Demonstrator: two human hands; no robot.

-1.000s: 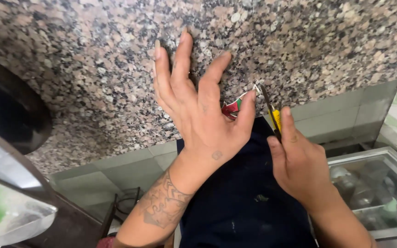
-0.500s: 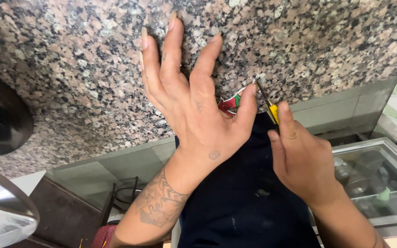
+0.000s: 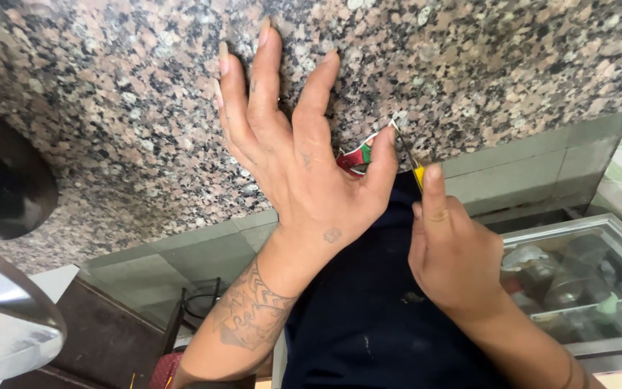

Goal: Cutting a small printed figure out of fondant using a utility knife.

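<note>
The left hand point(image 3: 304, 173) lies flat on the speckled granite countertop point(image 3: 109, 94), fingers spread and stretched away from the person, the thumb angled out toward the right. Under the thumb and the base of the palm sits a small red, green and white packet point(image 3: 358, 155), pinned to the stone right at the counter's near edge; only a corner of it shows between thumb and forefinger. The right hand point(image 3: 455, 252) is curled shut around a thin tool with a yellow handle point(image 3: 417, 175), forefinger laid along the top of the handle, and the tool's dark blade point(image 3: 403, 148) slants up and left so that its tip meets the packet's exposed upper corner just beside the left thumb tip. So the packet lies beneath the left hand's press and at the very end of the blade, well forward of the right fist itself. Below the counter edge, dark blue clothing point(image 3: 368, 324) fills the middle, a glass-topped case point(image 3: 584, 281) stands at the right, and a round metal vessel point(image 3: 1, 317) shows at the left.
</note>
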